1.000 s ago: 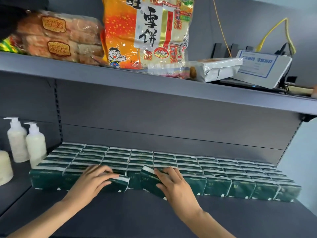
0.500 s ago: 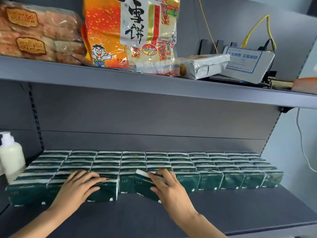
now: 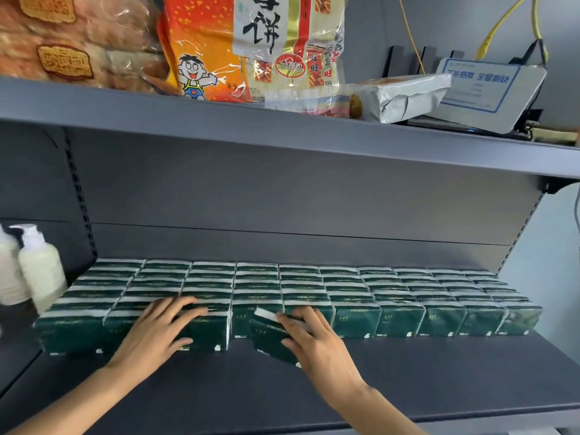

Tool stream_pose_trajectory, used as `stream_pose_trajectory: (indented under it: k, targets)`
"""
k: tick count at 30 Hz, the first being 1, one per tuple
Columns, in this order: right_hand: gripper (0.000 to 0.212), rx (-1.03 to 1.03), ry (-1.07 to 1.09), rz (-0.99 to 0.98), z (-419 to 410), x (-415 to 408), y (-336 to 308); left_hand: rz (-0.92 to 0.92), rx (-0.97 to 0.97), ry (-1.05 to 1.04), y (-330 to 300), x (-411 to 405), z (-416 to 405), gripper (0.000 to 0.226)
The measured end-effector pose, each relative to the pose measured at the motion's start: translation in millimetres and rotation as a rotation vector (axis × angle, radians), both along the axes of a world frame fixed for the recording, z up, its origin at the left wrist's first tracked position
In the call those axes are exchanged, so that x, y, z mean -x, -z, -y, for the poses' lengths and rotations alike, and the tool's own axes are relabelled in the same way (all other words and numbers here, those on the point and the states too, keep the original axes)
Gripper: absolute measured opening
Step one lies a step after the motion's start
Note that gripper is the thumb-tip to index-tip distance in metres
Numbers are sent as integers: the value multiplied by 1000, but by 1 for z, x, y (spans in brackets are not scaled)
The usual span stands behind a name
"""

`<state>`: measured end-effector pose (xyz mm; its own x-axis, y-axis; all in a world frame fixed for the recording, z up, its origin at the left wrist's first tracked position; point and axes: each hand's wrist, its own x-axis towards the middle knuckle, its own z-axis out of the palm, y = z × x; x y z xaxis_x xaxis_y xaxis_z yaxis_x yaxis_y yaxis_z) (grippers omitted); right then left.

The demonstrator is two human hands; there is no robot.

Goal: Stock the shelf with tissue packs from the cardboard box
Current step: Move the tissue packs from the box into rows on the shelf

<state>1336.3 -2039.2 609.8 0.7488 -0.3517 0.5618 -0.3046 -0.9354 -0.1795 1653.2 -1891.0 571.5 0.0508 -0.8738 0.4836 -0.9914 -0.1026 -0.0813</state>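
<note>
Gripping a single dark green tissue pack (image 3: 272, 337), the right hand (image 3: 317, 339) has fingers curled over the pack's top and right side, thumb low on its front face. That pack sits tilted, left end swung out from the front row, bottom edge on the lower shelf (image 3: 408, 381), wedged at a gap in the row. Left hand (image 3: 157, 331) lies flat on the front-row packs left of the gap, fingers straight and spread over the tops, thumb against a front face; nothing clamped in it, just pressing. Stocked tissue packs (image 3: 314, 287) fill the back of the lower shelf in neat rows, roughly ten columns wide and several rows deep, all standing with white top strips showing, touching side to side. Front strip of the shelf in front of the rows is bare grey surface. Cardboard box is out of frame. Two white pump bottles (image 3: 37, 268) stand at the left end, just beside the leftmost packs. Upper shelf (image 3: 282, 133) carries bagged bread (image 3: 72, 42) at left, an orange rice-cracker bag (image 3: 251, 45) in the middle standing upright, a silver foil packet (image 3: 405, 95) lying beside it, and a white router-like box (image 3: 489, 89) at right with yellow cables (image 3: 502, 23) running up from it. Both forearms enter from the bottom edge.
</note>
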Motion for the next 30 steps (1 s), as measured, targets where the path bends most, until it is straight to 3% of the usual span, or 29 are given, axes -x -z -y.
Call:
stream_pose_trajectory:
  k: [12, 24, 30]
  targets:
    - [39, -11, -15, 46, 8, -10, 12, -18, 35, -19, 10, 1, 3, 71]
    - [34, 110, -54, 53, 24, -56, 28, 33, 63, -37, 17, 0, 6, 68]
    - [45, 111, -71, 108, 31, -70, 39, 29, 60, -44, 16, 0, 5, 66]
